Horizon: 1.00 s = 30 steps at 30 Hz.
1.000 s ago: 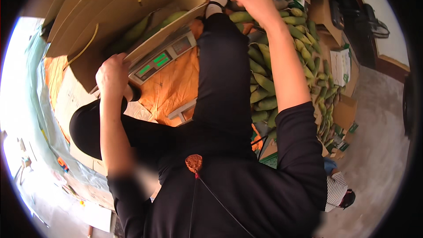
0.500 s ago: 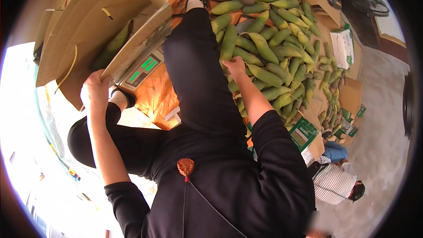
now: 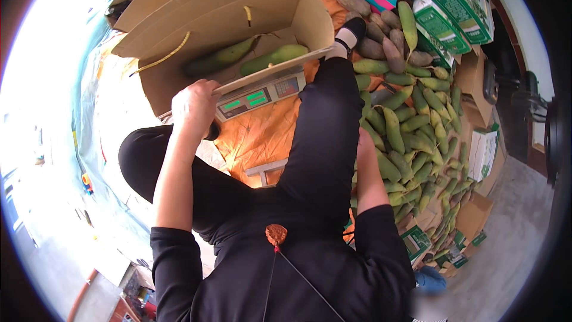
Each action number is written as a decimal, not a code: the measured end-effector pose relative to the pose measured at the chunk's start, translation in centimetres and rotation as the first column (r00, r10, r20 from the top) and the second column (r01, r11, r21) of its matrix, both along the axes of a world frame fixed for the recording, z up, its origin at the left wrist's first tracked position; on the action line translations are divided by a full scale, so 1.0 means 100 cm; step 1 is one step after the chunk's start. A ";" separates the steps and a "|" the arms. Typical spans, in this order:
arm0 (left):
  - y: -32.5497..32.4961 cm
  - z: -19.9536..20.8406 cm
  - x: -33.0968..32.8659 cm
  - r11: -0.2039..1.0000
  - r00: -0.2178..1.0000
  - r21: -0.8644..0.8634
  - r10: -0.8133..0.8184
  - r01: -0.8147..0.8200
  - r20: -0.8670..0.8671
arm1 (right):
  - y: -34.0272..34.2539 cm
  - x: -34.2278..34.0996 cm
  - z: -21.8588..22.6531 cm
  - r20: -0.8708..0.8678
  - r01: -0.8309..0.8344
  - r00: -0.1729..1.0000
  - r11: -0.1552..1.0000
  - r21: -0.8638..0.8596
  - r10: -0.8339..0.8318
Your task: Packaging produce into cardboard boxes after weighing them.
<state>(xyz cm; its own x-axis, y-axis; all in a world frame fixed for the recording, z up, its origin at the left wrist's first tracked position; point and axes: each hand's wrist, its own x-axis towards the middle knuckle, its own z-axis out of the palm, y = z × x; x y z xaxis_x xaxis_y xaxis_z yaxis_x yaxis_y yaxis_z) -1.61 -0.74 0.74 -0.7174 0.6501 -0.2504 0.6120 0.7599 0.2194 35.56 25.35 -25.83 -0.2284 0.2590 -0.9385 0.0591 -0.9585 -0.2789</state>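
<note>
The box [image 3: 208, 27] is at the far side, left of the pile [image 3: 413, 124], its long axis running near left to far right. Inside, two green radishes [image 3: 221, 59] slant the same way, the left one's tail pointing far right. The scale [image 3: 262, 96] shows along its near wall. The left hand [image 3: 195, 106] grips that wall's left end, fingers closed; the right hand [image 3: 364, 143], by the pile, is half hidden, its hold impossible to tell.

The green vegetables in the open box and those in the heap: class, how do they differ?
Only two box vegetables show, while heap vegetables are many and overlap. The box vegetables lie within the cardboard box; the heap vegetables lie outside, beyond the right leg. Both are long and green.
</note>
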 end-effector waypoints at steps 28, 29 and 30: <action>-0.002 -0.010 0.001 0.994 0.993 0.011 -0.107 0.108 -0.052 | -0.052 -0.328 0.267 0.793 -0.254 0.328 -0.760 0.598 0.514; 0.001 -0.008 0.000 0.993 0.994 -0.051 -0.105 0.103 -0.033 | -0.061 -0.336 0.255 0.802 -0.294 0.271 -0.747 0.596 0.533; -0.001 -0.010 0.001 0.993 0.991 -0.029 -0.119 0.117 -0.065 | -0.072 -0.340 0.248 0.821 -0.361 0.212 -0.738 0.570 0.530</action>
